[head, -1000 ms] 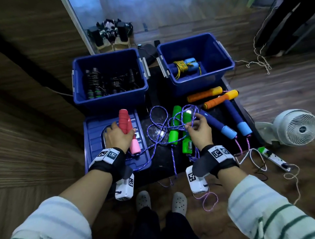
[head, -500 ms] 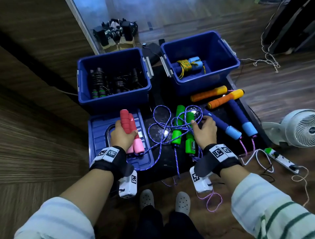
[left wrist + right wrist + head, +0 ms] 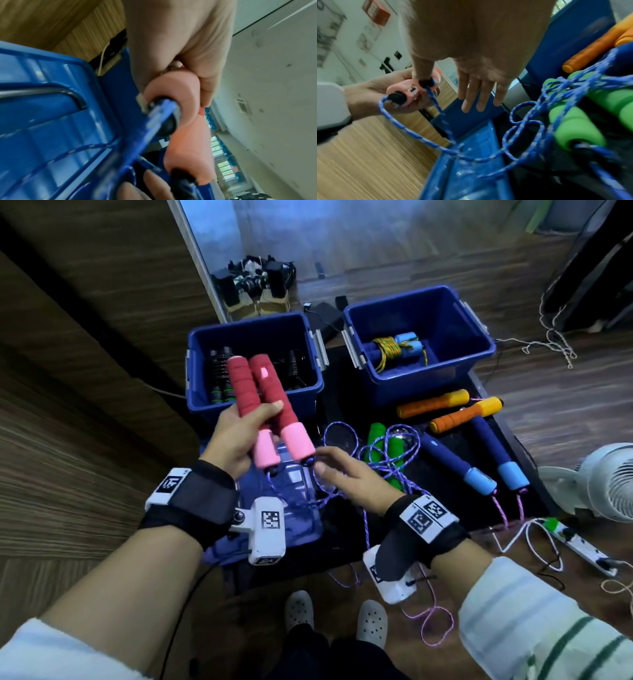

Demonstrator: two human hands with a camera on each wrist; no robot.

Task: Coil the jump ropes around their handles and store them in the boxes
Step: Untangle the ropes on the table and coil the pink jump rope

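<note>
floor: wood-grain boards all round, with a black mat (image 3: 455, 491) laid over them under the ropes and boxes.
red handles: two red foam handles (image 3: 263, 392) with pink lower ends, side by side, raised at about 11 o'clock from the mat's middle, in front of the left box.
left hand: the left hand (image 3: 233, 436) is wrapped round both red handles near the pink ends, fingers curled tight.
rope: a blue-and-white braided rope (image 3: 412, 134) leaves the black caps at the pink ends, drops onto the blue lid and runs in tangled loops toward 3 o'clock over the green handles.
right hand: the right hand (image 3: 352, 477) has its fingers stretched out and loose; its thumb touches the rope just below one cap, and whether it pinches the rope cannot be told.
left box: a blue box (image 3: 205, 402) at 11 o'clock holds black handles wound with dark cord.
right box: a blue box (image 3: 479, 347) at 1 o'clock holds one coiled set, blue handles wrapped in yellow rope (image 3: 390, 350).
lid: a blue lid (image 3: 301, 522) lies flat below the raised handles, at 9 o'clock on the mat.
loose on the mat: green handles (image 3: 383, 446) at centre, navy handles with light blue ends (image 3: 476, 453) at 3 o'clock, orange handles (image 3: 445, 409) at 2 o'clock.
fan: a white fan (image 3: 606, 481) stands off the mat at 3 o'clock.
</note>
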